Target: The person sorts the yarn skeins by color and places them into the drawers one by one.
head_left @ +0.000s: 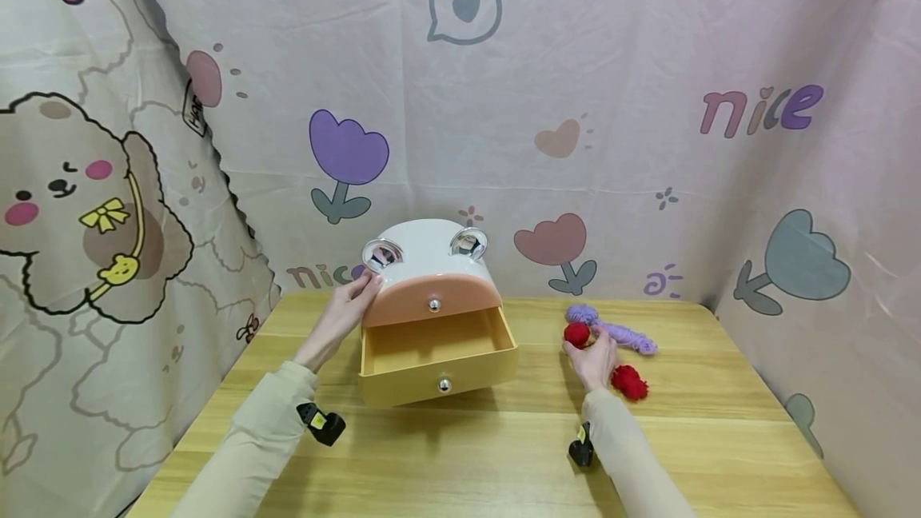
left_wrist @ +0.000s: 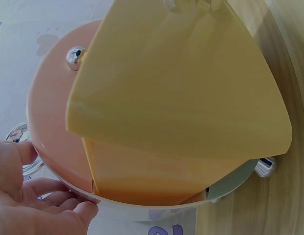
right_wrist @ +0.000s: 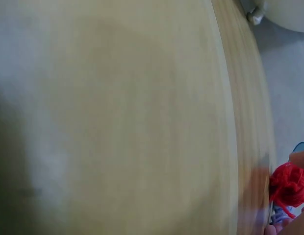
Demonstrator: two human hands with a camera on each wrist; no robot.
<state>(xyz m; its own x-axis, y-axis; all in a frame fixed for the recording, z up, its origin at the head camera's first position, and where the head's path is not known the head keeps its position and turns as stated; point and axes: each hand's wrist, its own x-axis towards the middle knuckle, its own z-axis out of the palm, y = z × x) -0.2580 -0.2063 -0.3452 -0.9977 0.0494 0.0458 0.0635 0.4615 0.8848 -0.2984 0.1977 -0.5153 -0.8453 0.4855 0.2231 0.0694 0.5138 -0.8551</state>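
A small storage box [head_left: 432,242] with a white rounded top stands on the table, its peach upper drawer [head_left: 403,300] closed. Below that, the yellow drawer [head_left: 439,374] is pulled out and its visible inside is bare. My left hand [head_left: 344,314] holds the box's left side; in the left wrist view the thumb and fingers [left_wrist: 54,188] lie along the shell's edge. Over to the right, my right hand [head_left: 593,360] pinches a red yarn ball [head_left: 576,333], also at the right wrist view's edge. Purple yarn [head_left: 626,338] lies just behind that hand, and a second red yarn bundle [head_left: 629,383] beside it.
The wooden table [head_left: 432,470] carries everything. A patterned cloth [head_left: 468,102] hangs behind it and along both sides. Two silver ring-shaped eyes [head_left: 469,244] stick up from the box top, and a silver knob [head_left: 444,385] juts from the yellow drawer's front.
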